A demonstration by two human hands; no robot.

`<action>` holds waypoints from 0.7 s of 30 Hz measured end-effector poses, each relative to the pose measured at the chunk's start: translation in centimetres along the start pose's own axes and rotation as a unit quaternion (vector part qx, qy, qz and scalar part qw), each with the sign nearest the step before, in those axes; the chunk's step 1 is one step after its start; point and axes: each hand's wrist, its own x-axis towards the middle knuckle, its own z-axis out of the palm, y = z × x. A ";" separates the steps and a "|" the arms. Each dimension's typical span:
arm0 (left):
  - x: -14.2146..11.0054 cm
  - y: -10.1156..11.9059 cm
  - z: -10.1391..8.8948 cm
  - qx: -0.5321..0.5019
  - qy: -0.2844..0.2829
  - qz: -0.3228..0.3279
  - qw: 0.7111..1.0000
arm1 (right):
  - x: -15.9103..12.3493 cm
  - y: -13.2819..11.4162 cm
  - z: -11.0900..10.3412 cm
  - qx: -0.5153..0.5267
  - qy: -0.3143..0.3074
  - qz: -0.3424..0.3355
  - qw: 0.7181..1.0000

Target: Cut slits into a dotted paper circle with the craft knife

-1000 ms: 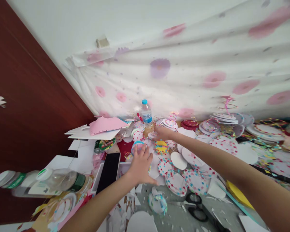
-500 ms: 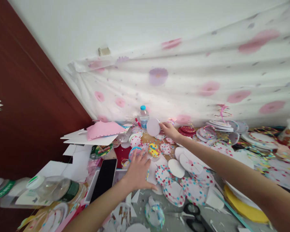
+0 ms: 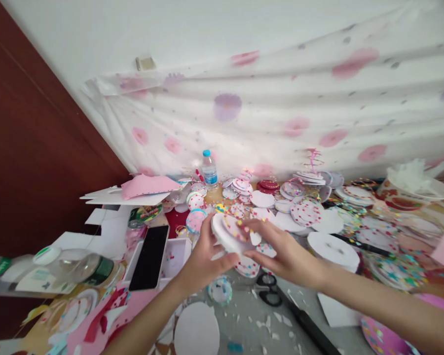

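Both my hands meet over the middle of a cluttered craft table, holding a small stack of round paper discs (image 3: 231,231) with coloured dots. My left hand (image 3: 203,259) grips the stack from below and the left, thumb under it. My right hand (image 3: 281,249) pinches its right edge with fingers curled over the top. Below the hands lie more dotted discs (image 3: 247,267) and a small dotted ring (image 3: 219,291).
Black scissors (image 3: 268,292) lie just under my right wrist. A phone (image 3: 149,256) rests on a white box at left, beside a lying bottle (image 3: 72,268). A water bottle (image 3: 209,169) stands at the back. Several disc piles (image 3: 307,212) cover the right side; a flowered cloth (image 3: 281,108) hangs behind.
My right hand drew back from the far side of the table with a white disc and joined my left hand, which lifted off the table. Both now hold the discs.
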 end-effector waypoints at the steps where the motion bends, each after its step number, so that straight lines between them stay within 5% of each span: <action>1: -0.8 0.3 1.1 -0.003 0.022 -0.013 1.000 | -1.0 -1.0 0.2 -0.004 -0.015 -0.018 1.000; 8: -7.3 -0.7 5.4 -0.096 0.130 -0.060 0.985 | -6.9 -4.5 1.7 0.029 0.016 -0.004 0.999; 13: -10.6 -2.7 7.2 -0.246 0.247 -0.145 0.926 | -12.7 -6.0 3.3 0.047 0.008 0.022 0.999; 17: -12.3 -4.2 7.9 -0.254 0.307 -0.175 0.900 | -18.2 -5.5 4.4 0.055 0.109 0.079 0.989; 21: -13.5 -6.1 8.1 -0.224 0.338 -0.176 0.897 | -22.0 -3.4 5.1 -0.111 0.162 0.162 0.967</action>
